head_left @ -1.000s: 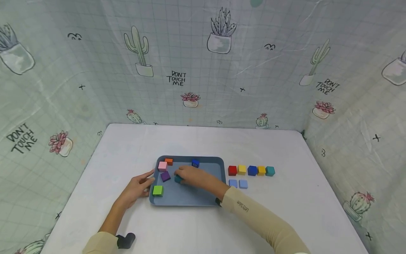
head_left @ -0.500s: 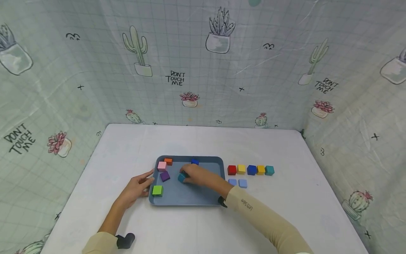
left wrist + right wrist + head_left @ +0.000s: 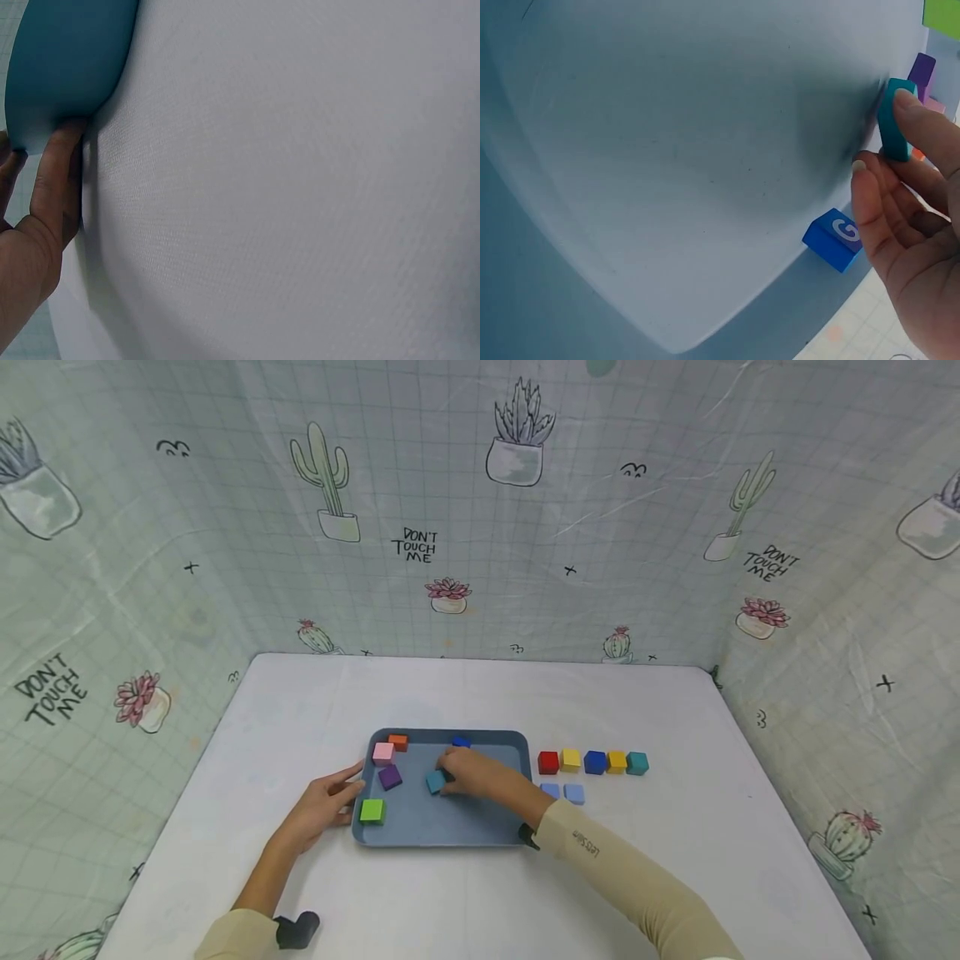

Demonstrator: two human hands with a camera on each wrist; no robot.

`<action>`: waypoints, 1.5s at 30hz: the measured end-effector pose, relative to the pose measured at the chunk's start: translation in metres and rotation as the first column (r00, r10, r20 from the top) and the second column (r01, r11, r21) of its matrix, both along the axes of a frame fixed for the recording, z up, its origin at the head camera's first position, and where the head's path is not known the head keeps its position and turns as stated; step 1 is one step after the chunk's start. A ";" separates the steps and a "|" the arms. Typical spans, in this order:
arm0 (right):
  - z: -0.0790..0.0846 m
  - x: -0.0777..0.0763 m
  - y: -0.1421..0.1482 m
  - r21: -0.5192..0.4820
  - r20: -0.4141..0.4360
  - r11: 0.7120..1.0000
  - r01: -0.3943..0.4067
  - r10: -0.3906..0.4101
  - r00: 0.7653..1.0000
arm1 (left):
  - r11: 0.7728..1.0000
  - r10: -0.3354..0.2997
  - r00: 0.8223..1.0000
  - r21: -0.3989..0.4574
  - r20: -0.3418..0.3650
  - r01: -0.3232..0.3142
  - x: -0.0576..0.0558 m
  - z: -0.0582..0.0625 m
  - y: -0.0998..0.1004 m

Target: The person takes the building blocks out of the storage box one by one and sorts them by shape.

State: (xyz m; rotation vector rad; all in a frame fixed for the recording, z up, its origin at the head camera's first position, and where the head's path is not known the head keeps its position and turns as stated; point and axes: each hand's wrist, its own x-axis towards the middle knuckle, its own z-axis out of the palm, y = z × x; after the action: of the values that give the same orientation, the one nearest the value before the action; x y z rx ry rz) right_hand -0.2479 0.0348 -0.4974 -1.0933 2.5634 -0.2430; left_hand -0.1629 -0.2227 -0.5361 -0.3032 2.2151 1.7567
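Over the blue-grey tray [image 3: 435,828], my right hand [image 3: 482,773] pinches a teal block [image 3: 435,782] between thumb and fingers. The right wrist view shows the thumb pressed on the face of that teal block [image 3: 892,127], with a blue block marked G [image 3: 834,237] below the fingers. My left hand [image 3: 321,803] touches the tray's left side with fairly straight fingers, and in the left wrist view its fingers [image 3: 54,176] meet the outer wall. Inside the tray sit a purple block [image 3: 390,777], a pink block [image 3: 383,753], an orange block [image 3: 398,742] and a green block [image 3: 372,812].
Right of the tray stands a row of blocks: red [image 3: 548,763], pale yellow [image 3: 570,761], blue [image 3: 595,762], amber [image 3: 617,762] and teal [image 3: 637,763]. Two light blue blocks [image 3: 573,794] lie nearer me. A cactus-print cloth [image 3: 465,510] hangs behind the white table [image 3: 465,902].
My right hand has moved slightly to the right within the tray, carrying the teal block away from the purple one. The left hand stays at the tray's side.
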 end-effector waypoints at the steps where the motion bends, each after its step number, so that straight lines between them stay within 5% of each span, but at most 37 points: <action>1: 0.001 0.000 0.000 -0.002 -0.001 1.000 -0.004 0.004 1.000 | 1.000 -0.001 1.000 0.004 -0.003 0.001 0.000 0.000 0.000; 28: 0.003 0.007 0.015 -0.046 -0.049 0.997 -0.053 0.051 0.997 | 1.000 0.018 1.000 -0.008 0.013 -0.018 0.003 -0.007 0.000; 45: 0.014 0.005 0.037 -0.111 0.029 0.994 0.019 -0.016 0.999 | 1.000 0.001 1.000 -0.015 -0.007 -0.001 0.000 -0.002 -0.001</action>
State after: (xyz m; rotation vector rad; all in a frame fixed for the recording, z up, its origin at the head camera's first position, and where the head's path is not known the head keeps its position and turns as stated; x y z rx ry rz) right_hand -0.2431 0.0716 -0.4833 -1.0988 2.5627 -0.4075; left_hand -0.1626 -0.2239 -0.5381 -0.3022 2.2347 1.7449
